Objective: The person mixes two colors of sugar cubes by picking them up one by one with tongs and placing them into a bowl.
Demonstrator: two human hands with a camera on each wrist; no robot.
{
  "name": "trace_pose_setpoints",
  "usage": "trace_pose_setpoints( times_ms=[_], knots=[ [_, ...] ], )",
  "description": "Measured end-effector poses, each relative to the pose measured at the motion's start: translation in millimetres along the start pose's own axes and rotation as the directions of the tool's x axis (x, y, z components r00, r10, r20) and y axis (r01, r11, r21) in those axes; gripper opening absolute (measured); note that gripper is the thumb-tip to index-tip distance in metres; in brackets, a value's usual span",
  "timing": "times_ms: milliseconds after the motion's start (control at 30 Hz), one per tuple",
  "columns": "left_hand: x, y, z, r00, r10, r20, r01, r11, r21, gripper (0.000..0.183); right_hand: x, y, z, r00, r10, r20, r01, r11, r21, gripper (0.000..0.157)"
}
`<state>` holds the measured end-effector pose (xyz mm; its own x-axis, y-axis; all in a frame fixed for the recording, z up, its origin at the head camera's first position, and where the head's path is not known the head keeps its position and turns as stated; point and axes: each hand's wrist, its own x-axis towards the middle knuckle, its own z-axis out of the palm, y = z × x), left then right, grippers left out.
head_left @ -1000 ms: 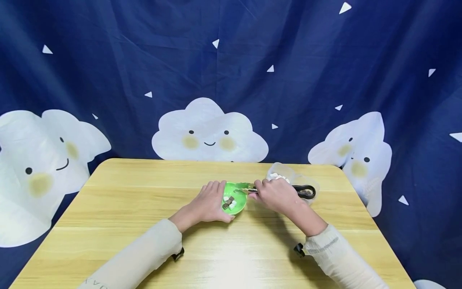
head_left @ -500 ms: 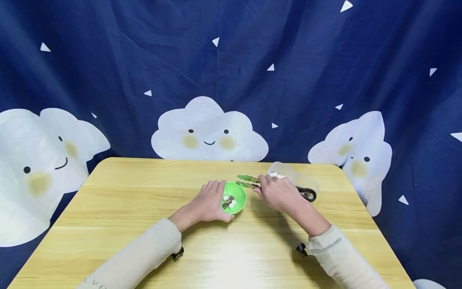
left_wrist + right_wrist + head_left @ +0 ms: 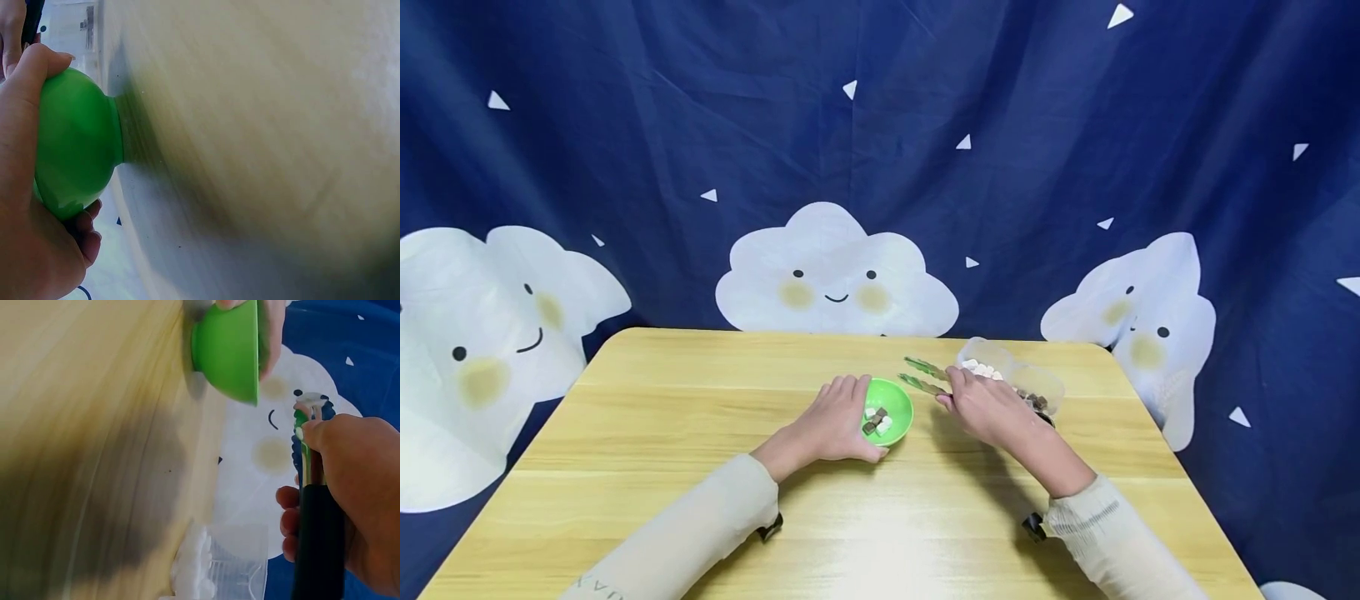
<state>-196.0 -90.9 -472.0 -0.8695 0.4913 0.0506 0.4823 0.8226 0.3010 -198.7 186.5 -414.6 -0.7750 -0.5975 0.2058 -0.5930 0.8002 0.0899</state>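
Note:
A green bowl (image 3: 896,403) stands on the table with several white and brown cubes (image 3: 877,419) inside. My left hand (image 3: 831,421) grips its left side, thumb at the near rim and fingers round the far side; in the left wrist view the bowl's wall (image 3: 75,137) fills the grasp. My right hand (image 3: 988,406) holds black-handled metal tongs (image 3: 317,537) to the right of the bowl. The tongs' two tips stand apart above the table, with nothing showing between them. Part of the black handle is hidden under the right hand and wrist.
Just behind the right hand stand two clear plastic containers, one with white cubes (image 3: 981,369) and one with brown cubes (image 3: 1037,402). The wooden table (image 3: 715,375) ends at a dark blue curtain (image 3: 895,167) printed with clouds.
My right hand has drawn the tongs back to the right, away from over the bowl, and their tips have spread. The left hand and bowl stay put. The brown cubes' container shows more.

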Motion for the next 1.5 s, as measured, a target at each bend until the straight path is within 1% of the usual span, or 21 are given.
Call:
trace_pose_setpoints(
  times_ms=[100,200,467,600,733,933,1200,1500],
  knots=[
    [0.0,0.0,0.2,1.000,-0.001,-0.002,0.001,1.000,0.006,0.120,-3,1,0.2,1.000,-0.006,0.005,0.006,0.999,0.032,0.031],
    [0.3,0.0,0.7,1.000,-0.002,0.001,0.002,1.000,0.013,0.120,-5,2,0.7,1.000,-0.019,-0.008,0.020,0.999,0.045,0.030],
    [-0.7,2.1,0.2,1.000,0.002,-0.009,-0.002,1.000,0.003,0.118,-10,5,4.6,0.999,-0.035,-0.015,0.036,0.999,0.040,0.036],
    [-0.9,1.6,0.4,1.000,-0.001,-0.004,0.001,1.000,0.003,0.119,-11,6,4.4,1.000,-0.024,0.009,0.023,0.998,0.062,0.032],
    [-1.1,1.3,0.3,1.000,-0.003,0.000,0.003,1.000,-0.001,0.119,-13,8,4.1,0.999,0.004,0.053,-0.008,0.996,0.086,0.033],
    [-0.5,1.2,0.3,1.000,-0.005,-0.008,0.005,1.000,-0.004,0.121,-17,10,8.1,0.998,0.008,0.069,-0.013,0.997,0.072,0.037],
    [0.0,0.7,0.7,1.000,-0.005,-0.012,0.005,1.000,-0.002,0.121,-22,14,15.0,0.999,-0.024,0.044,0.022,0.999,0.050,0.036],
    [0.6,0.0,2.5,1.000,-0.002,-0.007,0.002,1.000,0.002,0.122,-28,17,21.7,0.998,-0.015,0.063,0.011,0.998,0.064,0.032]
  ],
)
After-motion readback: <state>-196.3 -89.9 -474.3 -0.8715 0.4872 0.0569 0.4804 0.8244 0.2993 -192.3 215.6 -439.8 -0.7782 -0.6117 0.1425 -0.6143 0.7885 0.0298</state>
